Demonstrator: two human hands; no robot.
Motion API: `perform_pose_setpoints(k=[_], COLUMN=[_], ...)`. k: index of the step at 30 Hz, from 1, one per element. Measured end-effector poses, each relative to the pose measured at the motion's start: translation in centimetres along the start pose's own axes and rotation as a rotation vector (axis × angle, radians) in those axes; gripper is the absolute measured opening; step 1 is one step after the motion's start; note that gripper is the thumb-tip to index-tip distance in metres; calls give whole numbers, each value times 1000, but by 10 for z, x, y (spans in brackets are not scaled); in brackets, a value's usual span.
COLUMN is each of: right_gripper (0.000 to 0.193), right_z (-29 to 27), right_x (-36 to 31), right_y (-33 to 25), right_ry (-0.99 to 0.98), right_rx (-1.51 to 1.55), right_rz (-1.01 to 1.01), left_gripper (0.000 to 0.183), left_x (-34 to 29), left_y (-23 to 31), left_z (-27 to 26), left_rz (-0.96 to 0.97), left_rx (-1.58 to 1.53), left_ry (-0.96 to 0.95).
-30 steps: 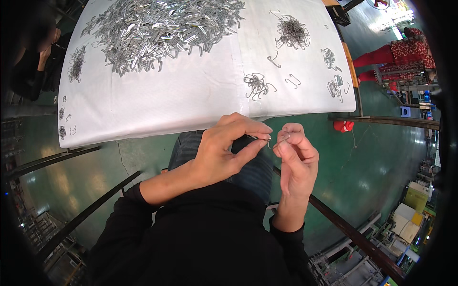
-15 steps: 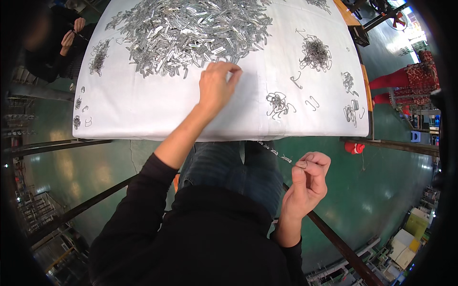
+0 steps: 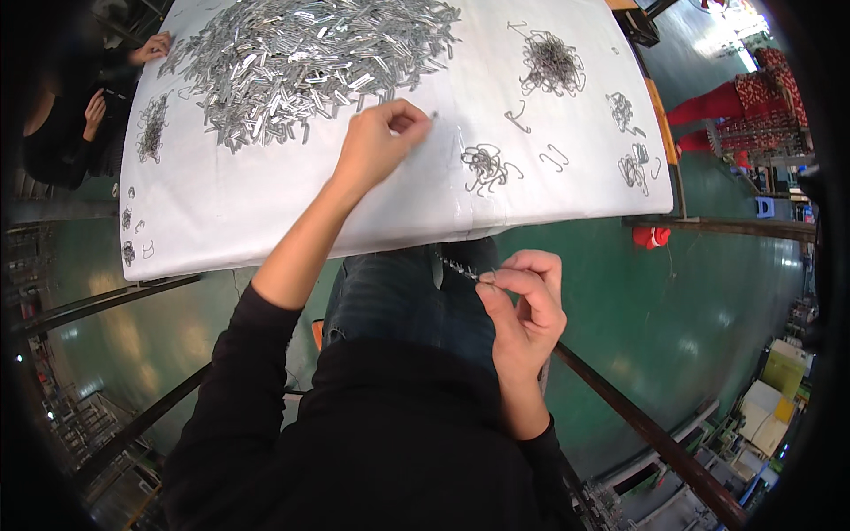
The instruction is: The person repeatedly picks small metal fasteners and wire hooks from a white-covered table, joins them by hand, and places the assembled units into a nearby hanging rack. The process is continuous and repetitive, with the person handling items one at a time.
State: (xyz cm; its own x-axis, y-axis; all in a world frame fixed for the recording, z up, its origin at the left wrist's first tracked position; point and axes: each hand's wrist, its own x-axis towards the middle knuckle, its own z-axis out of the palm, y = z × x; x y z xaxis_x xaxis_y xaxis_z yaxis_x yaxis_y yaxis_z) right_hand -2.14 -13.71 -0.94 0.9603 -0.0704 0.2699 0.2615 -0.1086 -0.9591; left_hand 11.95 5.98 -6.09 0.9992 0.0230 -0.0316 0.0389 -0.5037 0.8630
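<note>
Yellow and green boxes [image 3: 773, 389] stand on the floor at the far lower right.

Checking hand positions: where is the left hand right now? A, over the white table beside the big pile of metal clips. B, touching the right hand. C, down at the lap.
A: the left hand is raised over the white table at the edge of the clip pile, apart from the right hand.

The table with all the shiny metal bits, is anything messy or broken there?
Nothing looks broken or spilled. The big pile of metal clips is loose but stays on the white table, with small tangled bunches to the side. The left hand pinches one piece above the cloth; the right hand holds a short row of clips over the lap.
</note>
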Motion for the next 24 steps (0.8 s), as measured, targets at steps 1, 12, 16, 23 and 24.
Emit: perform_pose_setpoints(k=[1,12,16,23,24], right_gripper=[14,11,12,22,24], right_z=[0,0,1,-22,-26], right_x=[0,0,0,22,34], right_y=[2,8,9,17,25], right_ry=[-10,19,36,-146,-149], right_rx=[-31,-90,-100,-110,-155], right_rz=[-9,-44,-38,28,46], left_gripper=[12,7,8,12,12], left_x=[-17,-103,-108,-107,-107], left_y=[13,80,77,65,64], left_z=[2,-2,2,12,13], left_rz=[2,-3,155,435,430], left_rx=[-204,-584,-522,-414,-421], left_ry=[-78,-350,-275,-94,-93])
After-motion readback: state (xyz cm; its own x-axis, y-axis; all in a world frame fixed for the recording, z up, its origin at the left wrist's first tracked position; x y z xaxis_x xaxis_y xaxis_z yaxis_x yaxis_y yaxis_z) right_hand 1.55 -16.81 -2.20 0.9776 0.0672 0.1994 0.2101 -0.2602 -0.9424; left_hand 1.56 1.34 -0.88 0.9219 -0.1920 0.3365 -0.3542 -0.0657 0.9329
